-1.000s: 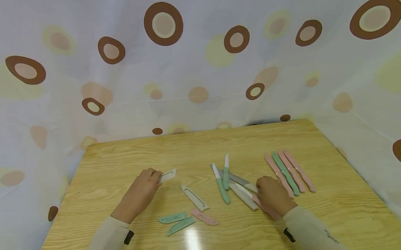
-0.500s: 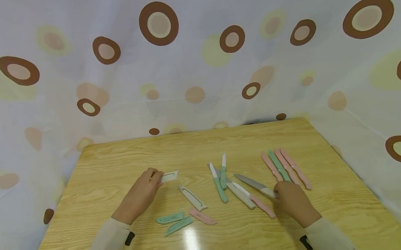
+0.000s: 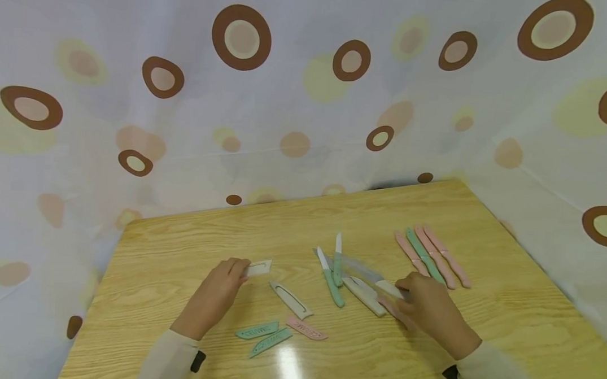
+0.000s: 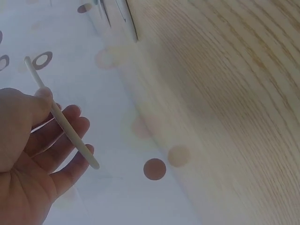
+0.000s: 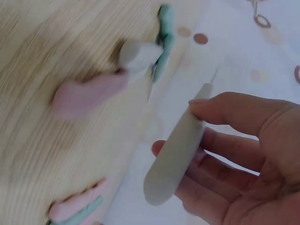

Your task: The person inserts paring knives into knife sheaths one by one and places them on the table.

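Note:
My left hand (image 3: 217, 290) pinches a cream blade sheath (image 3: 260, 267) above the left part of the table; the left wrist view shows it edge-on between thumb and fingers. With thumb and fingers, my right hand (image 3: 433, 308) grips the cream handle of a knife (image 3: 390, 289), its grey blade pointing left toward the sheath. Below that knife lie another cream-handled knife (image 3: 370, 300) and a pink-handled knife (image 3: 391, 307), partly hidden by my right hand. Two green-handled knives (image 3: 337, 295) rest just left of them. A second cream sheath (image 3: 291, 300) lies between my hands.
Two green sheaths (image 3: 258, 330) and a pink sheath (image 3: 306, 329) lie near the front of the wooden table (image 3: 205, 230). Several pink and green knives, blades covered, lie in a row (image 3: 442, 255) at right. A patterned curtain (image 3: 287, 98) stands behind.
My right hand drew the cream-handled knife rightward off the pile, then brought it back left above the pink-handled knife. The left hand and its sheath stay almost in place.

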`<state>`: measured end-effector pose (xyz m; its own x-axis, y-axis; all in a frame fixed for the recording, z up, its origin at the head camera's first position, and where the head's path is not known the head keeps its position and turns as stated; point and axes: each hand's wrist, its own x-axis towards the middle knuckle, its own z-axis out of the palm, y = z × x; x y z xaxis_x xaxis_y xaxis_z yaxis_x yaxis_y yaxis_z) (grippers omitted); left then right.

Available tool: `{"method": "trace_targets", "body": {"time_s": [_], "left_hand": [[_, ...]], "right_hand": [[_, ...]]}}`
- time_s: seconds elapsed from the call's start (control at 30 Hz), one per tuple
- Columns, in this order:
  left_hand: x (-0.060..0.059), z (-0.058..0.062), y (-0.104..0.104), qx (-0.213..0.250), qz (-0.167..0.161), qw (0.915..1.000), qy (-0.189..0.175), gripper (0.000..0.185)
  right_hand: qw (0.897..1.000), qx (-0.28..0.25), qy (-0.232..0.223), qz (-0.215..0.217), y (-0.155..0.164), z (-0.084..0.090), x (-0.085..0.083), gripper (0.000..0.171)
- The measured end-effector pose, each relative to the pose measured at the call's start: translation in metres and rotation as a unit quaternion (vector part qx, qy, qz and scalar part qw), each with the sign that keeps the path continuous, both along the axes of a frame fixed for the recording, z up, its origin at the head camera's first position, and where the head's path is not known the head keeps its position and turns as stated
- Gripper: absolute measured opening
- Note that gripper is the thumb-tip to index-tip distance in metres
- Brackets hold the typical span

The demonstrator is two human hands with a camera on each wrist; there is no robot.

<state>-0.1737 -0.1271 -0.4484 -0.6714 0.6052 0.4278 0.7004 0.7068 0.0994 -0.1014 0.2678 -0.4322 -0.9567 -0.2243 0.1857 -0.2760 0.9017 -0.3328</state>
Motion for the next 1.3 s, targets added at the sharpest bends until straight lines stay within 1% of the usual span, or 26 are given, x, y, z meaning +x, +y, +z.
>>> {"method": "trace_targets", "body": {"time_s": [0.07,0.17,0.4,0.57,0.77,0.93,1.0,1.1,1.17,1.2,1.23,1.27,1.3], "left_hand": [[0.0,-0.001,0.001,0.001,-0.005,0.9999,-0.011,0.032],[0.001,-0.002,0.004,0.0,-0.009,0.9997,-0.022,0.032],[0.003,-0.001,0.007,0.0,-0.006,0.9993,-0.037,0.031],[0.004,-0.001,0.007,-0.003,-0.007,0.999,-0.043,0.03],[0.005,-0.003,0.007,-0.003,-0.013,0.9993,-0.036,0.029],[0.006,-0.004,0.006,0.004,-0.013,0.9988,-0.048,0.03],[0.006,-0.005,0.006,0.006,-0.013,0.9988,-0.046,0.03],[0.006,-0.005,0.005,0.004,-0.025,0.9993,-0.029,0.031],[0.006,-0.004,0.003,0.003,-0.038,0.9987,-0.033,0.028],[0.006,-0.004,0.003,0.005,-0.047,0.9981,-0.041,0.026],[0.007,-0.004,0.002,0.017,-0.043,0.9963,-0.073,0.027],[0.007,-0.003,0.003,0.038,-0.03,0.991,-0.125,0.029],[0.008,-0.002,0.004,0.062,-0.015,0.9829,-0.173,0.033]], "right_hand": [[1.0,-0.013,0.004,0.01,-0.009,0.001,0.001,0.025],[0.999,-0.024,0.004,0.025,-0.023,0.003,0.002,0.024],[0.998,-0.038,0.003,0.056,-0.052,0.002,0.001,0.023],[0.996,-0.057,0.006,0.068,-0.065,0.001,-0.001,0.024],[0.995,-0.064,0.013,0.081,-0.069,-0.001,-0.002,0.025],[0.994,-0.062,0.01,0.086,-0.069,-0.001,-0.001,0.025],[0.995,-0.059,0.005,0.086,-0.069,-0.001,-0.001,0.025],[0.995,-0.052,0.003,0.09,-0.068,-0.001,0.0,0.025],[0.994,-0.043,0.01,0.098,-0.066,-0.001,0.0,0.025],[0.994,-0.038,0.015,0.103,-0.066,-0.001,0.0,0.025],[0.993,-0.033,0.019,0.108,-0.065,0.0,0.0,0.024],[0.993,-0.027,0.022,0.113,-0.065,0.0,0.0,0.024],[0.992,-0.022,0.024,0.119,-0.064,0.001,0.0,0.023]]}}
